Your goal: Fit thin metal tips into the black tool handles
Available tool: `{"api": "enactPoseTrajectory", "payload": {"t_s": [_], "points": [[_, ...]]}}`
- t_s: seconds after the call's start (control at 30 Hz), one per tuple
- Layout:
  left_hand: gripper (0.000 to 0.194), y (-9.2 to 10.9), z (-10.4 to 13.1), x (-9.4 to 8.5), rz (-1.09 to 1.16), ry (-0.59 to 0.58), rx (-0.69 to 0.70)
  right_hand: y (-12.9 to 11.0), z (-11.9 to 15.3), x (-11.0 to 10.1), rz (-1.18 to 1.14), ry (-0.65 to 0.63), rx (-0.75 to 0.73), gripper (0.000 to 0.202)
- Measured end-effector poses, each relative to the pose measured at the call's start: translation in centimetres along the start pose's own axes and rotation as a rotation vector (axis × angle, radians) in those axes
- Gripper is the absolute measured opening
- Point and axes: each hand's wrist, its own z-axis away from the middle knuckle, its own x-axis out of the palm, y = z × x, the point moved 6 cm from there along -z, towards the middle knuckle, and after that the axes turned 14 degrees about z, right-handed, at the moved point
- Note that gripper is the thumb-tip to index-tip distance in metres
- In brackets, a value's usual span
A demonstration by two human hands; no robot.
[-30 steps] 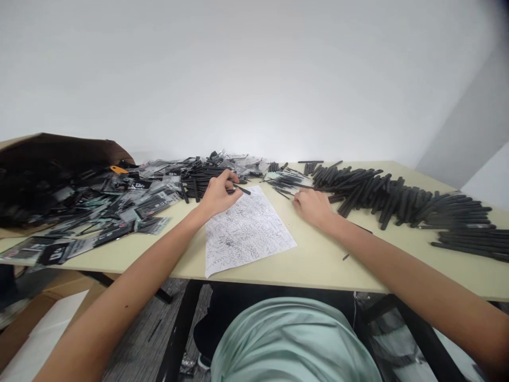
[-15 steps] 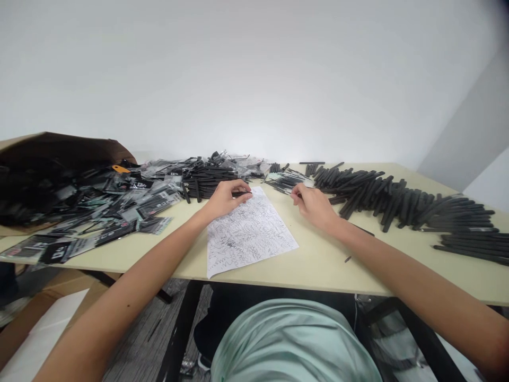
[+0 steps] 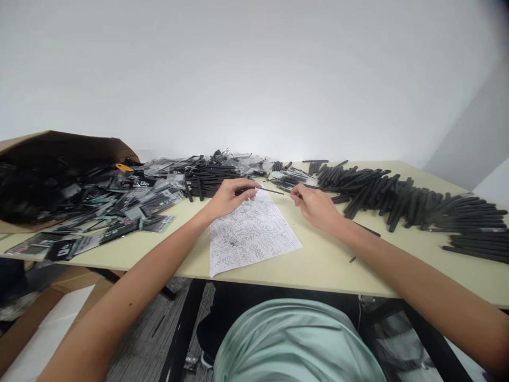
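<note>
My left hand (image 3: 234, 197) hovers over the top of a scribbled white paper sheet (image 3: 254, 239), its fingers closed on a thin dark pen refill (image 3: 274, 191). The refill sticks out to the right, its tip a short way from my right hand (image 3: 312, 204). My right thumb and fingertips are pinched together; whatever they grip is too small to make out. Behind the hands lies a bunch of thin refills (image 3: 294, 178). Many black pen barrels (image 3: 374, 193) are heaped to the right, and another row of black pens (image 3: 210, 174) lies behind my left hand.
At the left, a tipped cardboard box (image 3: 119, 146) and a spread of plastic pen packets (image 3: 159, 199) cover the table (image 3: 330, 270). An orange cutter (image 3: 124, 167) lies among the packets. A small dark piece (image 3: 352, 259) rests near the front edge. An open carton (image 3: 51, 318) stands below.
The thin refill now extends rightward from my left hand, where only a short dark piece showed before. My left hand has shifted slightly right. My right hand stays pinched in nearly the same place.
</note>
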Motion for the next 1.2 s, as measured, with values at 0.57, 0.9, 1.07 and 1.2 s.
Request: {"api": "enactPoseTrajectory", "payload": {"t_s": [0.57,0.9,1.07,1.2], "points": [[0.029,0.0,0.2,0.8,-0.164,-0.194,-0.029,-0.4,0.2,0.0,0.004,0.027,-0.122,0.023],[0.027,0.6,0.6,1.9,-0.088,-0.24,-0.057,-3.4,1.1,-0.9,-0.161,0.06,-0.228,0.022],[0.033,0.5,0.6,2.3,-0.059,-0.246,-0.041,-4.8,1.5,-0.4,-0.208,-0.001,-0.278,0.023],[0.025,1.1,0.6,2.5,-0.014,-0.272,-0.032,-5.4,1.7,0.0,-0.256,-0.04,-0.306,0.023]]}}
